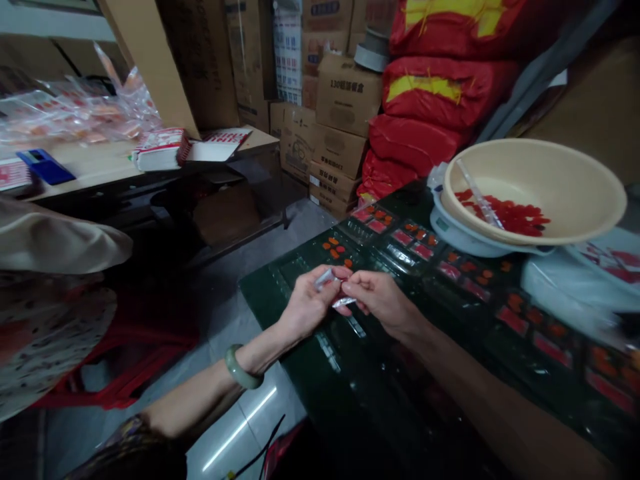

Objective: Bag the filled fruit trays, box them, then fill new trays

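Above the dark green table (280, 303), my left hand (306, 300) is closed around a small shiny plastic packet (344, 302). My right hand (380, 297) meets it from the other side, thumb and forefinger pinched at the packet's edge. What is inside the packet is too small to make out. Just beyond my fingers lie several orange-red pieces (334, 248). Clear plastic trays (400, 257) with orange pieces and pinkish-red packets (421, 250) run in a row along the table's far side.
A cream basin (575, 173) holding red pieces and a clear stick stands at the right, over a pale blue basin (460, 233). Cardboard boxes (345, 93) and red bundles (425, 93) are stacked behind. At left, a person's sleeve (55, 237) shows beside a red stool (125, 373) and another table (100, 170).
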The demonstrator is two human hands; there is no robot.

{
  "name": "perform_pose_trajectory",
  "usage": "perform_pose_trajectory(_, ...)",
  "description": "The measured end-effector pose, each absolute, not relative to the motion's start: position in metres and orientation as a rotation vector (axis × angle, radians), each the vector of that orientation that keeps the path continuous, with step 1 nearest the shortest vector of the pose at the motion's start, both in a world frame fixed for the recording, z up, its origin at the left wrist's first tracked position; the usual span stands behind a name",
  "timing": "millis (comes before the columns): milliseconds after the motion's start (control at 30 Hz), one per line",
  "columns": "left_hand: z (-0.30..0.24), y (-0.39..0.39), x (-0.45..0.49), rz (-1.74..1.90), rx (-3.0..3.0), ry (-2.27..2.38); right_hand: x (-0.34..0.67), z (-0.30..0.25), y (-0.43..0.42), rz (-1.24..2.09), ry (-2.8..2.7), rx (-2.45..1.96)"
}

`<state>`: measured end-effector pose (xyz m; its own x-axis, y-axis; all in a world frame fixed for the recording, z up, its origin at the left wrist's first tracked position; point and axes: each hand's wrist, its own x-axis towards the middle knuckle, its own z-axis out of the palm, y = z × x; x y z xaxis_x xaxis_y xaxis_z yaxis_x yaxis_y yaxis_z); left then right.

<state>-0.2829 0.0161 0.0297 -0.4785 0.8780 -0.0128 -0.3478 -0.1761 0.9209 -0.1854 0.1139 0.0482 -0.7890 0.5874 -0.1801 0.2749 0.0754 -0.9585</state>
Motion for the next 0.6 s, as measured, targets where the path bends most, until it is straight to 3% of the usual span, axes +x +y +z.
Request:
perform_pose_trajectory(267,0.037,0.011,-0.304,1.734,0.447,1.255,-0.134,0.036,0.154,1.460,-2.352,-1.006)
perform_pose_trajectory(433,0.035,0.007,-0.305,1.699,0.738,1.319,-0.142,0.026,0.153,1.377,-2.369,-1.033)
perform_pose_trajectory(600,0.039,0.001,-0.301,1.536,0.956,1.575,-0.177,0.025,0.159,0.850,-2.739,-1.009)
